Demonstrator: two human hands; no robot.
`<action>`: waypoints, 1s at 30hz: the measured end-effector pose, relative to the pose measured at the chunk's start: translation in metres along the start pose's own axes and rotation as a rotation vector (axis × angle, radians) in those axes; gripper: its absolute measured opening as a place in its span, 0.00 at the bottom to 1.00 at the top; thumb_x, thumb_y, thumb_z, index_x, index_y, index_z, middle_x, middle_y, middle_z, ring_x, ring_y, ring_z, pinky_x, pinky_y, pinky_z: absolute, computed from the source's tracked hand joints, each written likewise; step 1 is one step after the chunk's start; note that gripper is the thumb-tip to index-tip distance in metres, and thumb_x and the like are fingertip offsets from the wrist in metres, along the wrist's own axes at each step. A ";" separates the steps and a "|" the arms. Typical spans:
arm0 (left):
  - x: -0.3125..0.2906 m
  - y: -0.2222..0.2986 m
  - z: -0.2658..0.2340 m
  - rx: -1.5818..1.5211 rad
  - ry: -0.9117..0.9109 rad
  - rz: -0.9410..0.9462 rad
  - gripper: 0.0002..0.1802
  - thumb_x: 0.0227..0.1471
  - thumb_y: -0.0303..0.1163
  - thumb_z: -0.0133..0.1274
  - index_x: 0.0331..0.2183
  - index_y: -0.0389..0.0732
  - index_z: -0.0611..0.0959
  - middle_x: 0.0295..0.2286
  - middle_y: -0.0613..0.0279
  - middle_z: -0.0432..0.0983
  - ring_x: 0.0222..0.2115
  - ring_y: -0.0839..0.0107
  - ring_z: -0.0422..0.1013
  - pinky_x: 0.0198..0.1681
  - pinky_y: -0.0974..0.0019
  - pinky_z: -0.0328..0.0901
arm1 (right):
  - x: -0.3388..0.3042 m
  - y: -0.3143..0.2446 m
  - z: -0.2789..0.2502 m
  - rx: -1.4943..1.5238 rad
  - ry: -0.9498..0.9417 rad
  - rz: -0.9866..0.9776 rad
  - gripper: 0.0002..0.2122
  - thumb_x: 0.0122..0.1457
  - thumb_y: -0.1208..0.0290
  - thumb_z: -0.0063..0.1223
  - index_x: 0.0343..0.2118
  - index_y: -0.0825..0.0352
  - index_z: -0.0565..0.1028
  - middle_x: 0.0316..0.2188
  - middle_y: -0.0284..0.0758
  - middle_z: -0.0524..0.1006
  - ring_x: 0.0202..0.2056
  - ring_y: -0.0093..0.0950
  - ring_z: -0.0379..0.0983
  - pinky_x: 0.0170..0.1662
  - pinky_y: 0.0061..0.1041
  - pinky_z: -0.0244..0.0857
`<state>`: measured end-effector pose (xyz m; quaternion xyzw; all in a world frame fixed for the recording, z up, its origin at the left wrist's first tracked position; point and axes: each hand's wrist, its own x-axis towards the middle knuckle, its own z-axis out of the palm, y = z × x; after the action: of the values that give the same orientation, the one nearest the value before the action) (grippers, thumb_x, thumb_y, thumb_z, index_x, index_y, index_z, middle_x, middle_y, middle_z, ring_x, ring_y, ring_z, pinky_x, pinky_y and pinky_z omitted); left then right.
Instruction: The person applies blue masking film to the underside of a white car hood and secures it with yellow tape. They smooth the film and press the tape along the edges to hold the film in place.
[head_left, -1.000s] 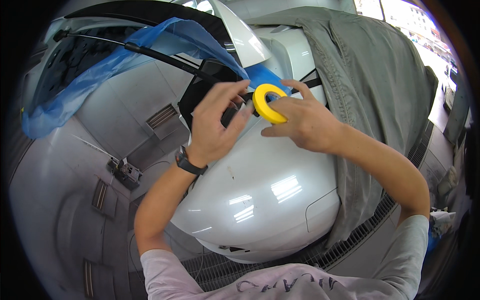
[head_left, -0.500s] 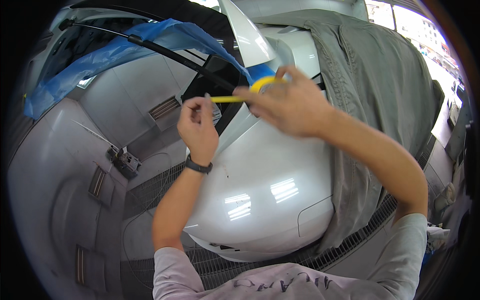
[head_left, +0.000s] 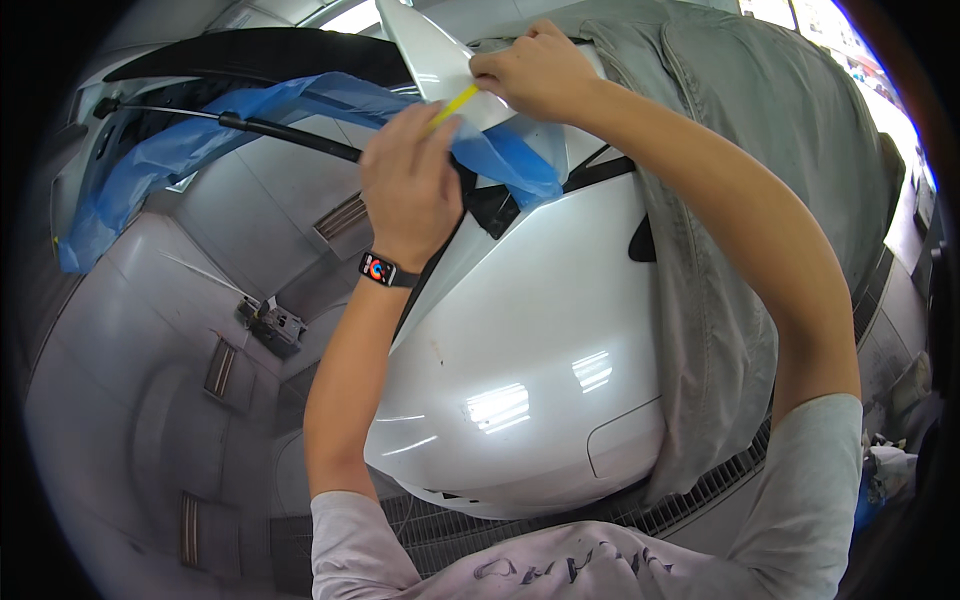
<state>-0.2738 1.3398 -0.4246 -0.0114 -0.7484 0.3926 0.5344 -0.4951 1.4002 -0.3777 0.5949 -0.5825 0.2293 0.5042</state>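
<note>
A short strip of yellow masking tape (head_left: 455,108) is stretched between my two hands, beside the white spoiler (head_left: 432,52) of a car. My left hand (head_left: 412,185), wearing a dark watch, is closed on the strip's lower end, slightly blurred. Higher up and to the right, my right hand (head_left: 540,75) grips the other end; the tape roll is hidden from view. Blue plastic sheeting (head_left: 505,160) runs below my hands and along the raised tailgate. Under my arms lies the white car's rear body panel (head_left: 520,330).
A grey cloth cover (head_left: 720,230) drapes over the car's right side. A black gas strut (head_left: 290,138) spans the tailgate opening at upper left. Floor grating (head_left: 440,540) runs below the bumper, and a small machine (head_left: 275,325) stands by the left wall.
Both hands have moved up and away from me toward the spoiler. The tape strip now slants instead of lying level, and the roll seen before no longer shows.
</note>
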 end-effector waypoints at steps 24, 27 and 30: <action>0.095 0.037 0.079 0.201 -0.906 0.449 0.06 0.49 0.28 0.53 0.30 0.44 0.84 0.26 0.51 0.81 0.37 0.54 0.80 0.51 0.51 0.68 | -0.117 0.047 -0.049 0.541 0.204 0.423 0.10 0.64 0.59 0.55 0.38 0.58 0.82 0.25 0.39 0.82 0.28 0.41 0.80 0.37 0.37 0.73; 0.130 0.031 0.099 0.239 -0.871 0.273 0.11 0.50 0.30 0.53 0.36 0.44 0.86 0.31 0.49 0.83 0.36 0.50 0.80 0.43 0.48 0.72 | -0.146 0.052 -0.046 0.625 0.177 0.479 0.10 0.64 0.60 0.56 0.38 0.60 0.82 0.25 0.39 0.82 0.27 0.42 0.79 0.37 0.37 0.72; 0.170 0.001 0.114 0.285 -0.882 0.067 0.17 0.51 0.35 0.52 0.42 0.44 0.87 0.38 0.47 0.84 0.40 0.48 0.80 0.46 0.49 0.74 | -0.169 0.060 -0.041 0.581 0.167 0.453 0.11 0.66 0.59 0.50 0.42 0.57 0.81 0.25 0.34 0.82 0.28 0.38 0.80 0.37 0.37 0.72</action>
<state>-0.4395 1.3489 -0.3047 0.2060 -0.8419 0.4762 0.1484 -0.5742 1.5251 -0.4871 0.5483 -0.5669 0.5384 0.2969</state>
